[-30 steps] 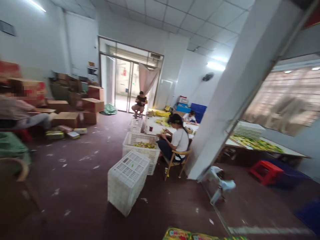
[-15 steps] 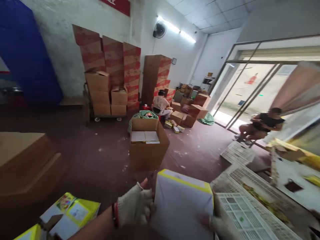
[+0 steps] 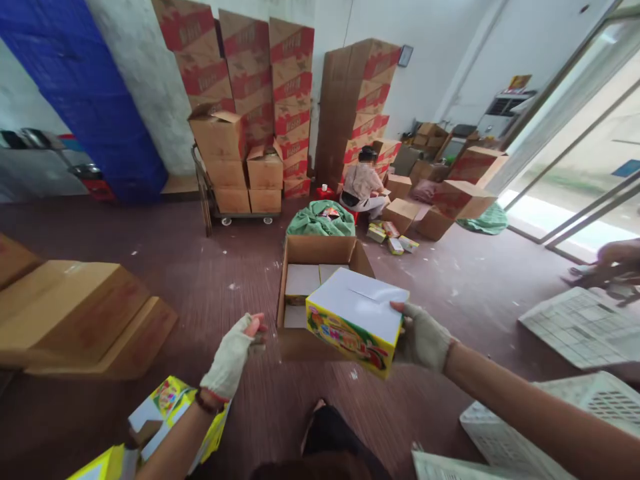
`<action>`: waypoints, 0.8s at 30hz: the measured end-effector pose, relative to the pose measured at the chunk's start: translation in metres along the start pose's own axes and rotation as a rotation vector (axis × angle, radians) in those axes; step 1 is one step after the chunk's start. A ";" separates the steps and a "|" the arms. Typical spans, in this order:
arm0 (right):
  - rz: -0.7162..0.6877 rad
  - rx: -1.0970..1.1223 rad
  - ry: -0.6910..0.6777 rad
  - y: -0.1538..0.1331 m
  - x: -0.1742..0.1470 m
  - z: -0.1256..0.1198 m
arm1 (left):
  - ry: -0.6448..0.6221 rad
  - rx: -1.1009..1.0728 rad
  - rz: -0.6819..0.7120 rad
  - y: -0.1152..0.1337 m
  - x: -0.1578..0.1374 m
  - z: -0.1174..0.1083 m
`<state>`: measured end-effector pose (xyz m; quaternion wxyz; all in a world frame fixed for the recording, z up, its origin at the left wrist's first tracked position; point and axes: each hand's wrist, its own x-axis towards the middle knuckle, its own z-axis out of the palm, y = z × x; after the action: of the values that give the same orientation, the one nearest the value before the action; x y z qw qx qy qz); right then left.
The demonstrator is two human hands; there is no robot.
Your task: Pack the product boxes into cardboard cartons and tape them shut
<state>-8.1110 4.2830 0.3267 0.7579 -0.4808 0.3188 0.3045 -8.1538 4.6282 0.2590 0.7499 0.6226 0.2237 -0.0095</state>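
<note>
A white and yellow printed carton [image 3: 357, 303] is gripped at its right end by my right hand [image 3: 423, 337], which wears a fingerless glove. The carton hangs tilted over the near right part of a large open cardboard box [image 3: 325, 250] on the floor. White-topped cartons [image 3: 303, 279] lie inside that box, partly hidden by the held one. My left hand [image 3: 233, 357], gloved the same way, hovers left of the box with fingers apart and nothing in them. Beneath my left forearm are yellow and white flattened cartons [image 3: 167, 400].
Closed brown boxes [image 3: 75, 313] stand at the left. White plastic crates [image 3: 585, 327] lie at the right. Behind the box are a green sack [image 3: 320, 219] and a seated person [image 3: 363, 183]. Stacked boxes [image 3: 293, 100] and a loaded trolley [image 3: 247, 215] line the wall.
The carton, earlier upright near my body, is now out over the open box, tilted, in my right hand alone. My left hand has moved left, away from it. The view has turned downward.
</note>
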 end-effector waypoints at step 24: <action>0.292 0.555 0.534 0.057 0.206 0.140 | -0.569 1.583 0.864 0.062 0.392 0.142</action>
<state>-8.0026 4.4647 0.1832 0.6984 -0.2700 0.6390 0.1758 -7.7368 4.6124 0.1977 0.0742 0.9539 -0.2892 -0.0313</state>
